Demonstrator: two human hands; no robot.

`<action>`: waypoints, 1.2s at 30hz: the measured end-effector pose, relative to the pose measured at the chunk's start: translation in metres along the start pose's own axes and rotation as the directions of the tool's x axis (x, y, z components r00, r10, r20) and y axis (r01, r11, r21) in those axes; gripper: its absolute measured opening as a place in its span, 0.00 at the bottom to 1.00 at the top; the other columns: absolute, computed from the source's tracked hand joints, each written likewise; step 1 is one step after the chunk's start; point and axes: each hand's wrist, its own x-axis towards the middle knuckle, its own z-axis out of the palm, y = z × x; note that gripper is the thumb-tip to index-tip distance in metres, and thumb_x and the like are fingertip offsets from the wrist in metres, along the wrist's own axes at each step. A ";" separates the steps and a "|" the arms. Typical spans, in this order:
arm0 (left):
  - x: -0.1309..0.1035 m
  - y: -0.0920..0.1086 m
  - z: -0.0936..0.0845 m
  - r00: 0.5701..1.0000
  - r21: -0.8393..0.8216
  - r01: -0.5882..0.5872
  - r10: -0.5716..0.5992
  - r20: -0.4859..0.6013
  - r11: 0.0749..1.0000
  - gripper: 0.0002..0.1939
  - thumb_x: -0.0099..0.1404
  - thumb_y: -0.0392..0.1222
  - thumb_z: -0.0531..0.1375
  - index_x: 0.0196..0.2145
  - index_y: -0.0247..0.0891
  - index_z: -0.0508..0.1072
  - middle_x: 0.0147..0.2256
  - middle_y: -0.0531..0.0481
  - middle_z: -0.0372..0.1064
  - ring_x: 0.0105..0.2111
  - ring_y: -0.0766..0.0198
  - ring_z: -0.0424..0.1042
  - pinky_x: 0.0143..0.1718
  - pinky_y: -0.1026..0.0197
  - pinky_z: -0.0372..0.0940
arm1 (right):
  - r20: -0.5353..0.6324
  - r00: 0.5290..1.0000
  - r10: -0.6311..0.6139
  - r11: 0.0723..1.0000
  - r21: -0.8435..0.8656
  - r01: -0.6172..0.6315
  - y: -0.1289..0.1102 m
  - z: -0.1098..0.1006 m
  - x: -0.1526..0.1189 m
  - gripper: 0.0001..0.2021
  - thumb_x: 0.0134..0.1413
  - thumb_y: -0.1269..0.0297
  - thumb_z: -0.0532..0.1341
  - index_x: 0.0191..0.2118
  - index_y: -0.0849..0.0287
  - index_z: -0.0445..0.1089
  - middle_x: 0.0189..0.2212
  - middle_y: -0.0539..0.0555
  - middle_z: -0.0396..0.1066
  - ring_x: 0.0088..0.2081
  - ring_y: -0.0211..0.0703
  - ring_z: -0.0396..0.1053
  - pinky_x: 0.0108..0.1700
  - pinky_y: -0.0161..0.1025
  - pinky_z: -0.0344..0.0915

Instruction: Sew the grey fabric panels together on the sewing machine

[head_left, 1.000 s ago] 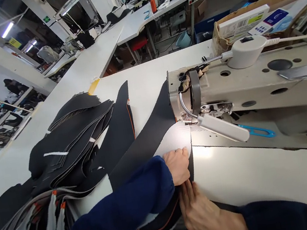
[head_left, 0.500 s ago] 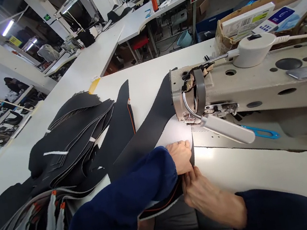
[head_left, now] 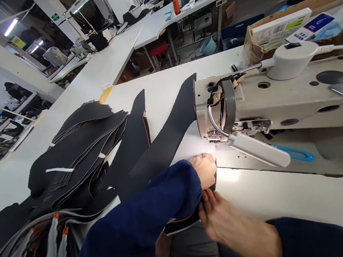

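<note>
A fabric piece (head_left: 190, 145), white on its upper face, lies at the needle area of a sewing machine (head_left: 209, 109). My left hand (head_left: 205, 170) is closed on it just in front of the presser foot, fingers curled at its right edge. Close below, my right hand (head_left: 224, 220) pinches the dark edge of the same fabric, thumb and fingertips together. Part of the fabric, black with an orange line, hangs toward my lap and is partly hidden by my left sleeve. A long black fabric strip (head_left: 167, 140) runs from beside my left sleeve up behind the machine head.
Stacked black fabric pieces (head_left: 76, 149) cover the left of the table, with grey-backed pieces (head_left: 51, 254) draping in front. A lamp (head_left: 258, 149) juts over the machine bed near a blue tool (head_left: 297, 153). Behind the machine stands a cardboard box (head_left: 251, 42) of packages.
The fabric has slid a little away from me, and less of its orange-lined part shows above my lap. Both hands keep their hold. The view has shifted slightly.
</note>
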 end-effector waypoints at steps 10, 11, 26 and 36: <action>-0.022 -0.013 -0.017 0.988 -0.021 -0.063 0.065 0.138 0.998 0.26 0.60 0.38 0.56 0.57 0.32 0.61 0.43 0.42 0.70 0.44 0.51 0.71 0.40 0.54 0.67 | -0.008 1.000 0.008 1.000 -0.012 -0.008 0.009 0.005 0.004 0.18 0.42 0.75 0.58 0.41 0.81 0.70 0.40 0.82 0.71 0.42 0.64 0.73 0.42 0.55 0.68; -0.024 -0.012 -0.016 0.988 -0.014 -0.064 0.066 0.138 0.998 0.26 0.61 0.38 0.55 0.57 0.31 0.61 0.44 0.41 0.70 0.44 0.51 0.71 0.40 0.54 0.67 | 0.019 1.000 0.009 1.000 -0.014 -0.008 0.014 0.002 0.006 0.17 0.43 0.75 0.58 0.40 0.80 0.71 0.38 0.81 0.71 0.41 0.64 0.73 0.42 0.55 0.68; -0.003 -0.007 -0.026 0.988 -0.008 -0.055 0.056 0.143 0.998 0.20 0.57 0.32 0.58 0.48 0.24 0.67 0.42 0.34 0.69 0.40 0.51 0.73 0.40 0.56 0.69 | 0.088 0.996 -0.030 0.999 -0.042 0.034 0.012 0.008 0.017 0.14 0.43 0.77 0.58 0.39 0.77 0.71 0.31 0.76 0.73 0.32 0.61 0.72 0.35 0.54 0.65; 0.007 -0.011 -0.025 0.984 -0.051 -0.074 0.081 0.156 0.996 0.13 0.58 0.32 0.55 0.42 0.28 0.70 0.40 0.37 0.69 0.37 0.54 0.73 0.39 0.56 0.69 | 0.214 0.977 0.019 0.998 0.050 -0.030 0.024 -0.010 0.032 0.08 0.38 0.81 0.56 0.26 0.63 0.67 0.21 0.60 0.67 0.24 0.48 0.65 0.26 0.43 0.56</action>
